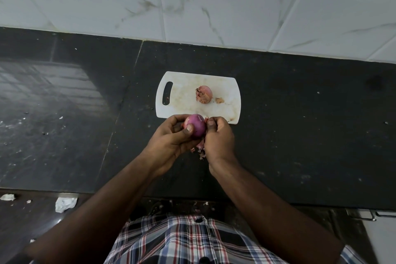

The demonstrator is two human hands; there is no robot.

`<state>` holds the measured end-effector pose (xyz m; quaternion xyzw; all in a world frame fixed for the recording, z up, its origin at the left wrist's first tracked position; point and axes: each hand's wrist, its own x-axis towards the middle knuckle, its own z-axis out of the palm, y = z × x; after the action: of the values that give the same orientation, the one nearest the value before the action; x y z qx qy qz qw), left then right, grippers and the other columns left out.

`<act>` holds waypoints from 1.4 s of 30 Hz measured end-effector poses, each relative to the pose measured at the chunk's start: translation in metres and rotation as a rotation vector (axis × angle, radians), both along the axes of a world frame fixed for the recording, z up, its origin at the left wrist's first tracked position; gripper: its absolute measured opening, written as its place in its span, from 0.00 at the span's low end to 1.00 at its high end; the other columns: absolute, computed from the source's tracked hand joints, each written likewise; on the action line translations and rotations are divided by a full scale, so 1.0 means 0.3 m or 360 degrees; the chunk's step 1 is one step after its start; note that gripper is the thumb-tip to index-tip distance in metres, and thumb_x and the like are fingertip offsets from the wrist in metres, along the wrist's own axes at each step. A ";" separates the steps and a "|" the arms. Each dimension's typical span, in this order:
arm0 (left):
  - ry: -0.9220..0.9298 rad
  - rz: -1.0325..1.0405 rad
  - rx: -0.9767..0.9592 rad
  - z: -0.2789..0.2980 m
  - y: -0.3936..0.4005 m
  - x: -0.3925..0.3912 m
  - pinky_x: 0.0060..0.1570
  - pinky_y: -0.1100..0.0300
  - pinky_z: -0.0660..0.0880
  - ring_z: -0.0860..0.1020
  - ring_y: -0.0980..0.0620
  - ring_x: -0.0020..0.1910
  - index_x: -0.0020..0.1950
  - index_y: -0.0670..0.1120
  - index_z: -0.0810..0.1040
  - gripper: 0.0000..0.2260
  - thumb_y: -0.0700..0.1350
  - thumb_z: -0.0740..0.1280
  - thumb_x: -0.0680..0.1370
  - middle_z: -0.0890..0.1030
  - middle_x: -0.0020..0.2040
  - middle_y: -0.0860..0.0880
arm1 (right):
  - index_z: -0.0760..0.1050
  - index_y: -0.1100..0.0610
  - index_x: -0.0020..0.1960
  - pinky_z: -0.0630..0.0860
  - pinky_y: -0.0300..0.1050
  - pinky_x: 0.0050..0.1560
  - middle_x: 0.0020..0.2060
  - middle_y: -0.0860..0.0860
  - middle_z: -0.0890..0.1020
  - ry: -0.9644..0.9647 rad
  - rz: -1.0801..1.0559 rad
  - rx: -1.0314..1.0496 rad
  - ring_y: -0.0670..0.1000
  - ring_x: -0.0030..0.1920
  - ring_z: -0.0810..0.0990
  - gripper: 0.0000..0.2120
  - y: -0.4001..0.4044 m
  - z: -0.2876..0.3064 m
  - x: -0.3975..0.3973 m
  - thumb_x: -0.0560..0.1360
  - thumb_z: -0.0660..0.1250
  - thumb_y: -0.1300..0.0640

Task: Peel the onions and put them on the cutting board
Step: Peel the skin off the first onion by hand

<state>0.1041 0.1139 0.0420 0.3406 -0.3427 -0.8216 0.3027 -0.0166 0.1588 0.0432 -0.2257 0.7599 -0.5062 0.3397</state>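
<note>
**A home kitchen**

A dark stone bench (300,113) runs along a wall of white marble-look tiles (214,6). On it lies a white cutting board (182,96) bearing an onion (204,94), with onion skin scraps (200,152) just beside.

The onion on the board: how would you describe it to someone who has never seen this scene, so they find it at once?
Find the white cutting board on the dark counter. On its right half lies a pale pink onion with dry brown skin still on it. The other onion, glossy purple, is in the hands.
</note>
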 end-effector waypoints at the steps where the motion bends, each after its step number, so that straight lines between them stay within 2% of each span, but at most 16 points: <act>1: 0.0012 -0.0009 0.0009 -0.004 -0.002 0.003 0.55 0.50 0.82 0.82 0.41 0.58 0.68 0.36 0.71 0.24 0.42 0.73 0.75 0.78 0.65 0.35 | 0.77 0.55 0.55 0.75 0.36 0.30 0.48 0.52 0.81 -0.0076 -0.0029 0.0018 0.50 0.45 0.80 0.10 -0.001 0.003 0.005 0.85 0.58 0.55; 3: 0.0033 -0.0039 -0.0001 -0.003 -0.010 0.006 0.55 0.50 0.82 0.82 0.41 0.57 0.68 0.37 0.72 0.26 0.43 0.75 0.73 0.79 0.64 0.36 | 0.77 0.56 0.55 0.76 0.38 0.29 0.48 0.53 0.82 -0.0202 -0.0093 0.0033 0.50 0.44 0.81 0.11 -0.003 0.008 0.016 0.85 0.57 0.55; 6: 0.0106 -0.0124 -0.0045 0.010 -0.023 0.015 0.55 0.51 0.82 0.82 0.41 0.58 0.67 0.38 0.73 0.35 0.49 0.83 0.66 0.81 0.61 0.39 | 0.78 0.54 0.53 0.81 0.48 0.39 0.49 0.56 0.83 -0.0428 -0.0160 0.0061 0.54 0.46 0.82 0.11 -0.015 0.023 0.030 0.84 0.57 0.55; 8: 0.0182 -0.0196 -0.0047 0.023 -0.024 0.014 0.55 0.51 0.82 0.82 0.40 0.59 0.67 0.39 0.74 0.35 0.50 0.83 0.66 0.81 0.61 0.39 | 0.79 0.54 0.50 0.83 0.54 0.49 0.48 0.56 0.84 -0.0686 -0.0260 0.0064 0.57 0.48 0.83 0.11 -0.027 0.040 0.018 0.82 0.57 0.58; 10: 0.0268 -0.0246 -0.0035 0.034 -0.018 0.003 0.55 0.50 0.82 0.82 0.39 0.58 0.67 0.40 0.74 0.32 0.48 0.81 0.68 0.81 0.62 0.38 | 0.80 0.56 0.50 0.81 0.58 0.50 0.46 0.57 0.85 -0.0873 -0.0295 0.0021 0.59 0.47 0.84 0.11 -0.024 0.060 -0.017 0.82 0.58 0.59; 14: 0.0250 -0.0084 0.0077 0.029 -0.031 0.019 0.53 0.51 0.82 0.81 0.36 0.60 0.70 0.38 0.72 0.39 0.48 0.83 0.65 0.79 0.64 0.35 | 0.81 0.57 0.50 0.84 0.63 0.47 0.42 0.54 0.86 -0.0473 0.0035 -0.0033 0.57 0.42 0.86 0.08 0.011 0.047 -0.092 0.83 0.64 0.57; 17: 0.0234 -0.0025 0.0169 0.005 -0.043 0.042 0.52 0.52 0.81 0.80 0.35 0.62 0.72 0.38 0.70 0.32 0.44 0.77 0.71 0.76 0.67 0.33 | 0.82 0.54 0.48 0.83 0.51 0.40 0.41 0.52 0.87 -0.0311 0.0268 -0.0149 0.54 0.41 0.86 0.08 0.036 0.034 -0.125 0.80 0.67 0.63; 20: 0.0256 -0.0034 0.0187 -0.008 -0.045 0.043 0.52 0.52 0.82 0.82 0.38 0.59 0.72 0.39 0.70 0.22 0.39 0.66 0.78 0.76 0.68 0.33 | 0.85 0.53 0.51 0.83 0.51 0.49 0.46 0.53 0.87 -0.0138 0.0446 -0.0239 0.53 0.49 0.86 0.11 0.041 0.029 -0.137 0.78 0.69 0.67; 23: 0.0227 -0.0056 0.0142 -0.006 -0.044 0.033 0.51 0.53 0.82 0.83 0.40 0.58 0.72 0.38 0.71 0.22 0.38 0.65 0.78 0.77 0.67 0.35 | 0.85 0.55 0.55 0.83 0.55 0.54 0.49 0.50 0.87 -0.0009 0.0486 -0.0261 0.51 0.52 0.86 0.09 0.036 0.025 -0.130 0.77 0.72 0.63; 28: 0.0160 -0.0014 0.0087 -0.023 -0.042 0.022 0.53 0.51 0.82 0.81 0.40 0.61 0.69 0.40 0.73 0.33 0.44 0.81 0.68 0.78 0.67 0.39 | 0.84 0.55 0.51 0.83 0.50 0.53 0.43 0.45 0.86 0.0316 0.0478 -0.0137 0.46 0.47 0.85 0.05 0.022 0.038 -0.114 0.77 0.71 0.61; 30: 0.0097 0.0014 0.0020 -0.020 -0.036 0.019 0.54 0.51 0.82 0.81 0.39 0.62 0.68 0.41 0.75 0.33 0.44 0.82 0.65 0.80 0.64 0.41 | 0.82 0.54 0.50 0.83 0.49 0.51 0.42 0.46 0.84 0.0436 0.0477 0.0015 0.47 0.46 0.83 0.04 0.015 0.042 -0.098 0.79 0.69 0.60; 32: -0.0188 0.0064 -0.0280 -0.016 -0.024 0.002 0.53 0.56 0.81 0.81 0.43 0.62 0.67 0.44 0.75 0.26 0.39 0.78 0.70 0.81 0.62 0.43 | 0.79 0.55 0.50 0.83 0.48 0.45 0.43 0.49 0.83 0.0475 0.0496 0.0193 0.49 0.44 0.82 0.04 0.006 0.034 -0.085 0.80 0.65 0.60; 35: -0.0938 0.0098 -0.0963 -0.032 -0.006 -0.029 0.52 0.66 0.78 0.81 0.57 0.56 0.65 0.53 0.75 0.23 0.39 0.76 0.74 0.80 0.58 0.57 | 0.76 0.56 0.50 0.75 0.40 0.30 0.44 0.52 0.81 0.0412 0.0493 0.0461 0.49 0.38 0.79 0.06 -0.008 0.008 -0.064 0.77 0.62 0.64; 38: -0.1254 0.0164 -0.1115 -0.058 -0.027 -0.018 0.52 0.68 0.75 0.78 0.62 0.55 0.67 0.54 0.73 0.24 0.42 0.76 0.74 0.77 0.56 0.60 | 0.77 0.52 0.50 0.80 0.52 0.47 0.46 0.51 0.81 0.0401 0.0616 0.0482 0.53 0.47 0.80 0.06 -0.011 -0.013 -0.025 0.78 0.62 0.60; 40: -0.1114 0.0194 -0.0904 -0.063 -0.061 0.016 0.54 0.64 0.77 0.79 0.57 0.58 0.66 0.52 0.74 0.21 0.40 0.74 0.76 0.78 0.57 0.57 | 0.78 0.50 0.48 0.81 0.54 0.49 0.44 0.49 0.83 0.0397 0.0656 0.0364 0.52 0.46 0.82 0.06 -0.004 -0.006 -0.023 0.80 0.63 0.56; 42: -0.0615 0.0168 -0.0439 -0.047 -0.075 0.038 0.53 0.60 0.80 0.79 0.47 0.61 0.68 0.45 0.74 0.18 0.37 0.69 0.79 0.78 0.62 0.47 | 0.80 0.53 0.47 0.82 0.51 0.43 0.39 0.50 0.84 0.0360 0.0622 0.0249 0.52 0.39 0.84 0.06 0.005 0.001 -0.058 0.81 0.65 0.56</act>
<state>0.1155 0.0914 0.0279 0.4642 -0.4850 -0.6697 0.3177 -0.0339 0.1602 0.0435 -0.3969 0.7719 -0.3419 0.3603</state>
